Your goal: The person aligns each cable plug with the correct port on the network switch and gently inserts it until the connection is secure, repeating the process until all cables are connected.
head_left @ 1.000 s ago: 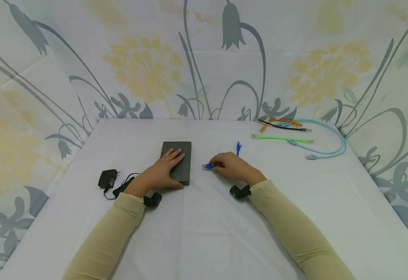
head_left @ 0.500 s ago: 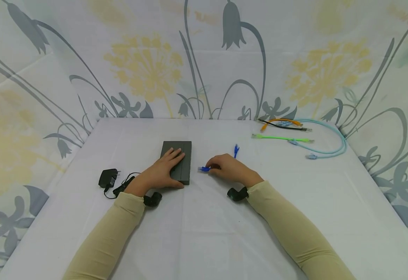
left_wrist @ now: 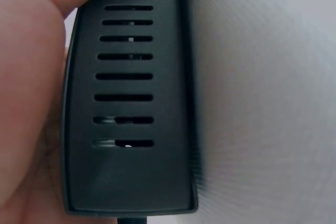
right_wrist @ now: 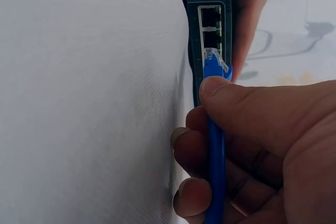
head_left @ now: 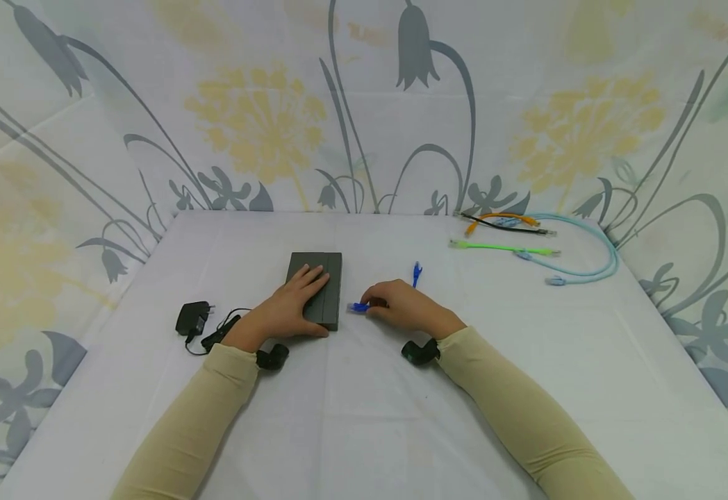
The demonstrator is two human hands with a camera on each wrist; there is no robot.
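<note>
My left hand (head_left: 285, 309) lies spread over a dark network switch (head_left: 330, 292), with straight fingers on top and the thumb along its near end. The left wrist view shows the switch's slotted vent side (left_wrist: 126, 87) beside the hand. Ethernet ports (right_wrist: 210, 38) face my right hand (head_left: 404, 305). That hand pinches a short blue Ethernet cable (head_left: 359, 307) just behind one plug. In the right wrist view, the clear plug (right_wrist: 212, 55) overlaps the ports; whether it touches one I cannot tell. The cable's other end sticks up beyond the right hand.
On the left lies a black power adapter (head_left: 192, 319) with its cord. Green (head_left: 504, 246), orange (head_left: 501, 217), black (head_left: 508, 226) and light blue (head_left: 610, 257) Ethernet cables lie at the back right. A floral cloth (head_left: 364, 104) hangs behind the white table (head_left: 370, 430).
My right hand has moved left and slightly nearer with the blue Ethernet cable, bringing its plug close to the network switch. The left hand has stayed on the switch.
</note>
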